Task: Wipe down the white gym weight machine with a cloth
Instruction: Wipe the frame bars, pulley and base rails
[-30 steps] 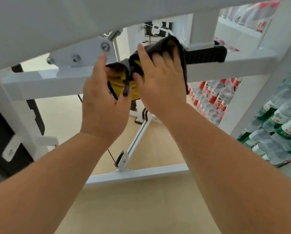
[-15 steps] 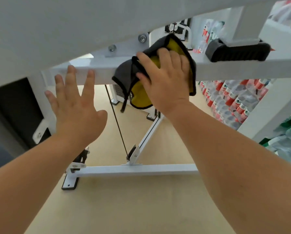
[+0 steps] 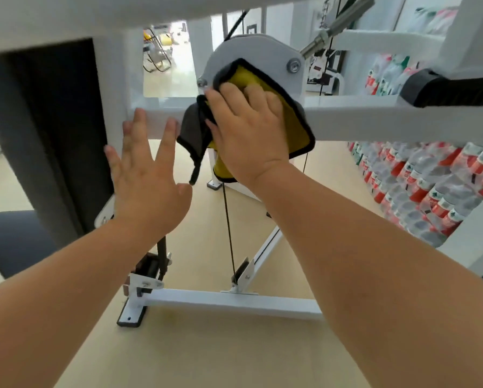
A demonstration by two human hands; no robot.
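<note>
The cloth (image 3: 296, 127) is soft and fleecy, yellow on the face turned this way and grey on the flap hanging at its left, with a dark stitched border all round; it lies against the rounded white metal plate (image 3: 259, 49) of the weight machine, just where the plate meets the square-section crossbar (image 3: 374, 119). The right hand (image 3: 248, 130) presses it there, fingers laid close together over the yellow. The left hand (image 3: 148, 175) is held up beside it with fingers spread wide, tips at the crossbar's left end, holding nothing. A shiny bolt (image 3: 294, 64) sits on the plate above the cloth, and a ribbed black grip (image 3: 453, 91) rests on the crossbar to the right. A thin black cable (image 3: 228, 219) drops behind the cloth to the white floor bar (image 3: 234, 301); shrink-wrapped bottle packs (image 3: 430, 186) are stacked at the right
</note>
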